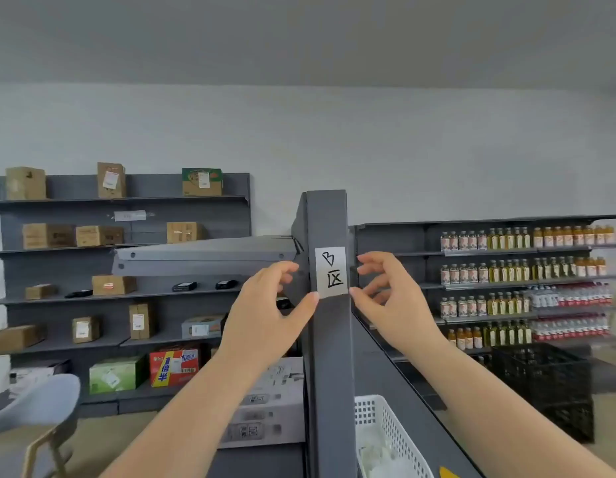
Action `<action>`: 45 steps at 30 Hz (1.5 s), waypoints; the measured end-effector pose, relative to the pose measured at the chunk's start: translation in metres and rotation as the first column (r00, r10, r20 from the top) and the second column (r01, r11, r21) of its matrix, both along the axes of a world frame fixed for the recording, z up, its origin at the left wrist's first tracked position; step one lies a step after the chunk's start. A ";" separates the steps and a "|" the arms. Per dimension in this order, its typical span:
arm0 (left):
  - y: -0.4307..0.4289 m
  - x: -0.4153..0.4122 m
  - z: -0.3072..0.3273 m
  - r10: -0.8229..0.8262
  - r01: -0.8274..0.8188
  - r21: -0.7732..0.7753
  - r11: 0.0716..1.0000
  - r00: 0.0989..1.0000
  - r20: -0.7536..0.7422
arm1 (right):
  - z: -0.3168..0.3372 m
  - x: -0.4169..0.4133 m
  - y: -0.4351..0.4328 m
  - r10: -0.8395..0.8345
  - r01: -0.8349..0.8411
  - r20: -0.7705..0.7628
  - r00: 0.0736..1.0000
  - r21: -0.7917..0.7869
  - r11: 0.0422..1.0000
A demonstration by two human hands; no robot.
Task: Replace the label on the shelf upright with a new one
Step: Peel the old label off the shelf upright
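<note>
A white label (330, 272) hand-lettered "B" above "区" sits on the front face of the dark grey shelf upright (329, 357), about level with both hands. The left hand (265, 312) touches its lower left corner with the thumb tip, fingers loosely curled and holding nothing. The right hand (389, 298) is half open at the upright's right edge, thumb by the label's lower right corner; contact there looks likely but is unclear. A red carton (173, 367) on the far shelves bears yellow print too blurred to read.

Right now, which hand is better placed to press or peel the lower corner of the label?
Left. The left hand's thumb already touches the label's lower left corner on the upright. The right hand sits beside the right edge, fingers curled; contact is unclear.
</note>
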State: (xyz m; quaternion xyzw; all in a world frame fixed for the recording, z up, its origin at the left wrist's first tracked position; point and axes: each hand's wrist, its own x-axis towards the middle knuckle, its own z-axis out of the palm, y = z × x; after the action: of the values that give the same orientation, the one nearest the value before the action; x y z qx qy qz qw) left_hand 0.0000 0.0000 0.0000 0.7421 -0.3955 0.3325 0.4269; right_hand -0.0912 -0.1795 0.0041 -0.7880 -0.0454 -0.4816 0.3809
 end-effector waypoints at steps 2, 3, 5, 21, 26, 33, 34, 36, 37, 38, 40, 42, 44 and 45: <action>-0.006 0.008 0.000 0.020 -0.020 -0.003 1.000 1.000 0.016 | 0.003 0.010 -0.003 -0.036 0.036 0.008 0.999 -0.022 0.999; -0.010 0.012 -0.002 0.017 -0.016 -0.013 1.000 1.000 0.008 | 0.003 0.015 -0.006 -0.045 0.045 0.007 0.999 -0.031 0.999; -0.016 0.019 -0.006 -0.014 0.012 -0.041 0.999 0.999 -0.029 | 0.004 0.023 -0.011 -0.035 0.035 0.000 0.999 -0.038 0.999; -0.040 0.010 -0.002 0.050 -0.058 -0.081 0.995 0.995 -0.090 | 0.010 0.034 -0.027 -0.051 0.077 0.100 0.994 -0.279 0.957; -0.039 0.008 -0.003 0.053 -0.061 -0.082 0.995 0.995 -0.090 | 0.018 0.035 -0.025 -0.028 0.053 0.110 0.994 -0.228 0.972; -0.037 0.006 0.000 0.050 -0.062 -0.079 0.995 0.988 -0.149 | 0.043 0.043 -0.020 -0.045 0.057 0.105 0.993 -0.114 0.992; -0.036 0.005 0.000 0.042 -0.054 -0.076 0.996 0.987 -0.153 | 0.044 0.043 -0.019 -0.053 0.065 0.093 0.994 -0.121 0.990; -0.036 0.003 0.000 0.027 -0.038 -0.070 0.997 0.987 -0.159 | 0.045 0.043 -0.017 -0.061 0.072 0.071 0.996 -0.157 0.985; -0.035 0.002 0.000 0.019 -0.030 -0.069 0.997 0.987 -0.158 | 0.044 0.043 -0.016 -0.062 0.072 0.062 0.996 -0.171 0.983; -0.035 0.000 0.000 0.008 -0.019 -0.071 0.997 0.988 -0.156 | 0.044 0.042 -0.015 -0.061 0.070 0.057 0.997 -0.178 0.982; -0.034 -0.002 0.001 -0.021 0.008 -0.087 0.996 0.987 -0.160 | 0.043 0.041 -0.013 -0.063 0.071 0.051 0.997 -0.178 0.982; -0.033 -0.004 0.002 -0.037 0.022 -0.095 0.995 0.985 -0.166 | 0.044 0.038 -0.011 -0.071 0.077 0.037 0.997 -0.187 0.979; -0.031 -0.005 0.002 -0.046 0.030 -0.091 0.995 0.985 -0.169 | 0.045 0.035 -0.010 -0.071 0.074 0.022 0.997 -0.191 0.979; -0.031 -0.005 0.001 -0.052 0.037 -0.091 0.995 0.984 -0.171 | 0.044 0.032 -0.010 -0.068 0.070 0.019 0.998 -0.189 0.979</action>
State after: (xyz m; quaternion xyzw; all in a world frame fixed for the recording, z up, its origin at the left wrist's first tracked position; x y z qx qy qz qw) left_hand -0.0048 -0.0307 0.0013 0.7399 -0.3585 0.2741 0.4989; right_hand -0.0587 -0.1891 0.0486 -0.8187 -0.0660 -0.4929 0.2870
